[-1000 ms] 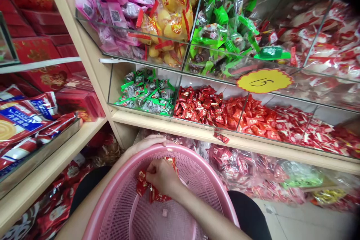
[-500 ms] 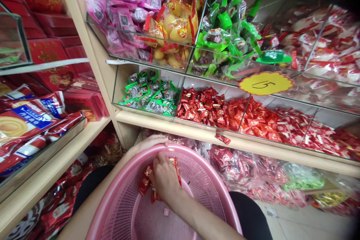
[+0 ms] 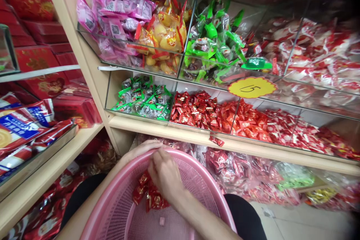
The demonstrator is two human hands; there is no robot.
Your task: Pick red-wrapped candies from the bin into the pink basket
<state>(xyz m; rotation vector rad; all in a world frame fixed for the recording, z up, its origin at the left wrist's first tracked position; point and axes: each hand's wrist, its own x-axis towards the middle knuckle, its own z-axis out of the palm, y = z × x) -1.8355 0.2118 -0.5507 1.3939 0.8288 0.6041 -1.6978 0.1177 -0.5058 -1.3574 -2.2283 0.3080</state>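
A pink plastic basket (image 3: pixel 206 172) with mesh walls sits between my knees. My left arm wraps its left side, and my left hand (image 3: pixel 147 146) holds the far rim, fingers laid along it. Inside the basket, near the far wall, is my right hand (image 3: pixel 165 174), its fingers curled together; whatever they hold is hidden. Red-wrapped candies (image 3: pixel 154 199) lie below and left of that hand, partly covered by it. A small pale square piece (image 3: pixel 162 221) shows on the basket floor.
Ahead, glass-fronted bins hold red candies (image 3: pixel 194 108), green-wrapped sweets (image 3: pixel 144 97) and purple packets (image 3: pixel 115 11). One red candy (image 3: pixel 216 141) lies on the wooden shelf edge (image 3: pixel 247 146). A yellow price tag (image 3: pixel 252 87) hangs above. Bagged sweets (image 3: pixel 230 165) fill the space underneath. Wafer packets (image 3: pixel 22 131) stand left.
My right hand has risen slightly toward the far rim, uncovering more of the red candies. My left hand stays at the rim. The camera view has shifted a little to the right.
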